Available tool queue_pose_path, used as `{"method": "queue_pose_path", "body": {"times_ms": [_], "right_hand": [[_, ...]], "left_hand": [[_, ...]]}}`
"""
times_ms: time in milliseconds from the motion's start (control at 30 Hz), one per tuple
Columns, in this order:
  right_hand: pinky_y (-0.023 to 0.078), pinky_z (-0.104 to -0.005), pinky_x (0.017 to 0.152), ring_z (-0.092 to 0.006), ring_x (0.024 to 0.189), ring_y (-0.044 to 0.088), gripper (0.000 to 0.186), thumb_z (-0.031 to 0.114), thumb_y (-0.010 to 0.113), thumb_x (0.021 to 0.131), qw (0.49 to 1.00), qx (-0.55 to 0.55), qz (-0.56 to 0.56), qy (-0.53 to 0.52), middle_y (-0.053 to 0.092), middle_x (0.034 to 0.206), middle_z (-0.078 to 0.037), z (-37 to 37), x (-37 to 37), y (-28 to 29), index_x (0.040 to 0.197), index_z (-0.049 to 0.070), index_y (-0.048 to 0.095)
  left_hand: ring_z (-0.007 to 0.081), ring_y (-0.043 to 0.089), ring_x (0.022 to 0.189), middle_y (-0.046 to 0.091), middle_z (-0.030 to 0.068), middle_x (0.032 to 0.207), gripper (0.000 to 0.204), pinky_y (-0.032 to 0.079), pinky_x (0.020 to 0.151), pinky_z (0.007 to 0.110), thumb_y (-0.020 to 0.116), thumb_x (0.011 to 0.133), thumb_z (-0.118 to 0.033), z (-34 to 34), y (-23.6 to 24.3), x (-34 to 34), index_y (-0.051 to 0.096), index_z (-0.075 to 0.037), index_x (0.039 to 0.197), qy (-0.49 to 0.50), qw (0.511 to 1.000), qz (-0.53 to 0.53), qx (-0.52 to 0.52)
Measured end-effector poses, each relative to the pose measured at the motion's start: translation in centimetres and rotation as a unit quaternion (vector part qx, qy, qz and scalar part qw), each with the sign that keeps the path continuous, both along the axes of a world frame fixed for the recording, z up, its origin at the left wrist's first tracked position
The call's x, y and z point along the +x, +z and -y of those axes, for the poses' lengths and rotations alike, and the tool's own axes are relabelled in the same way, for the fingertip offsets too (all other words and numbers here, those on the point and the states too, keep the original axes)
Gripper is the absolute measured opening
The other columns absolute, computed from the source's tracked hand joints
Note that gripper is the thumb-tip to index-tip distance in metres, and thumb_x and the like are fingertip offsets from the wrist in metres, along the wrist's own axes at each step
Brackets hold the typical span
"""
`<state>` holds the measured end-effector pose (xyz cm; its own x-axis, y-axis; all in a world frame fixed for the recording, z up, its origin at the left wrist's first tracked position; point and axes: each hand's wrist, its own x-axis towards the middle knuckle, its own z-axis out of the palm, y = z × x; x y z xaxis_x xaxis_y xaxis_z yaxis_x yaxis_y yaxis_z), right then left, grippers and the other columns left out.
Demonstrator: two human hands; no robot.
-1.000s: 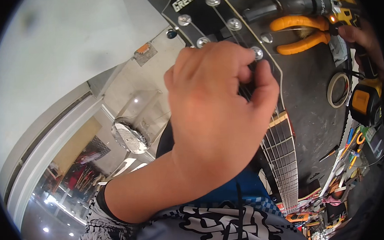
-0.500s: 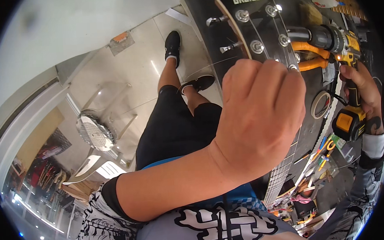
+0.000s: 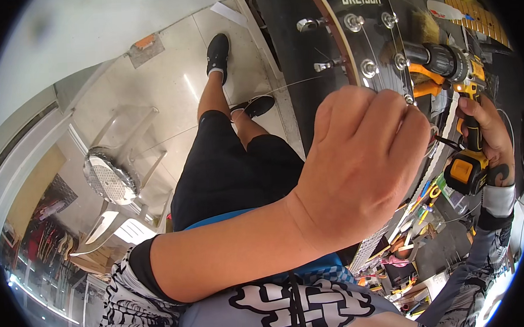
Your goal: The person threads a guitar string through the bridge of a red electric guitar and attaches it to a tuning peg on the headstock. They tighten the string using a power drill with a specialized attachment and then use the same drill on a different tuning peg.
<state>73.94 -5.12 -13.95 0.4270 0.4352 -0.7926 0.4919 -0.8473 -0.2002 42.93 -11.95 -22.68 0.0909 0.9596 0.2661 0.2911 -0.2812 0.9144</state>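
A guitar headstock (image 3: 365,37) with chrome tuning pegs (image 3: 308,25) lies on a dark workbench (image 3: 289,61). My left hand (image 3: 357,170) reaches across the view with its fingers closed, pinching a thin guitar string at the lower edge of the headstock. The loose end of the string (image 3: 258,95) trails off to the left over the floor. My right hand (image 3: 488,134), in a grey sleeve, grips the handle of a yellow and black cordless drill (image 3: 456,73). The drill's chuck points at the tuners on the headstock's right side. The guitar neck is mostly hidden behind my left hand.
Orange-handled pliers (image 3: 424,87) lie under the drill. Several small hand tools (image 3: 416,214) are scattered at the lower right of the bench. A clear plastic stool (image 3: 111,177) stands on the tiled floor to the left. My own legs and black shoes (image 3: 217,50) show below the bench.
The view has swung, so the headstock now sits further up and right. My left hand has stayed pinched at the headstock. The drill in my right hand is now plainly in view.
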Motion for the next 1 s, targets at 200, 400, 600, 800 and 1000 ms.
{"method": "queue_pose_path", "body": {"times_ms": [200,400,600,800,1000], "right_hand": [[0.045,-0.0202,0.045,-0.0058,0.053,0.054,0.049,0.042,0.079,0.082,1.0,0.006,0.009,0.001,0.058,0.085,-0.002,-0.1,-0.5,0.1,0.109,0.007,0.057],[0.044,-0.0203,0.044,-0.0057,0.053,0.054,0.045,0.04,0.079,0.082,1.0,0.011,-0.005,0.002,0.058,0.085,-0.002,0.0,-0.4,0.2,0.105,0.008,0.057],[0.044,-0.0199,0.045,-0.0048,0.053,0.053,0.051,0.048,0.081,0.084,1.0,0.014,-0.018,0.011,0.056,0.083,0.001,0.4,-0.3,0.1,0.106,0.009,0.056],[0.043,-0.0188,0.047,-0.0039,0.054,0.053,0.052,0.047,0.08,0.085,0.998,0.053,-0.018,0.009,0.057,0.086,0.002,2.2,0.9,1.0,0.111,0.008,0.057],[0.042,-0.0192,0.047,-0.0034,0.053,0.051,0.048,0.043,0.079,0.087,0.988,0.135,0.039,-0.07,0.058,0.084,0.002,7.3,1.8,2.0,0.109,0.007,0.058]], "left_hand": [[0.0255,0.05,0.09,0.053,0.0064,0.097,0.023,0.041,0.083,0.04,0.071,0.075,-0.01,-0.1,0.3,-0.7,0.063,-0.005,0.096,-0.038,0.999,-0.02,-0.003],[0.0249,0.052,0.092,0.054,0.0056,0.098,0.024,0.041,0.083,0.039,0.075,0.073,-0.009,0.0,0.2,-0.8,0.063,-0.006,0.094,-0.044,0.999,0.004,-0.007],[0.0242,0.052,0.092,0.054,0.0045,0.098,0.027,0.041,0.083,0.038,0.078,0.07,-0.009,-0.6,0.3,-1.5,0.063,-0.007,0.092,-0.082,0.997,-0.006,-0.006],[0.0251,0.054,0.09,0.055,0.0048,0.106,0.036,0.04,0.082,0.041,0.08,0.072,-0.013,-1.9,1.0,-3.4,0.062,-0.009,0.103,-0.169,0.985,-0.041,-0.008],[0.0258,0.058,0.103,0.063,0.0123,0.112,0.039,0.045,0.089,0.034,0.082,0.078,-0.009,-7.6,2.6,-6.1,0.068,-0.003,0.114,-0.257,0.957,-0.121,0.056]]}}
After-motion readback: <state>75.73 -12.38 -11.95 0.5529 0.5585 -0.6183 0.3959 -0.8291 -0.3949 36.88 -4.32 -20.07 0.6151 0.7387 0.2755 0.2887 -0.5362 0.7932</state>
